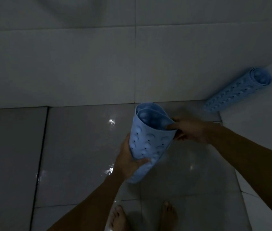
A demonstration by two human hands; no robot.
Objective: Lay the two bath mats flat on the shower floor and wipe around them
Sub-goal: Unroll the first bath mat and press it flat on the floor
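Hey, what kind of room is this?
Probably a tiled shower or bathroom: glossy wet grey floor tiles, pale tiled walls, and two rolled blue rubber bath mats, one held, one against the wall.

No text, label, brand, number or sign can be read anywhere in this dim view. The rolled light-blue rubber bath mat [150, 140] held in the hands shows only moulded bumps and small holes, no lettering. The second rolled light-blue rubber mat [237, 92] leaning in the corner is likewise unmarked, and the glossy grey floor tiles [75, 147] carry no print.
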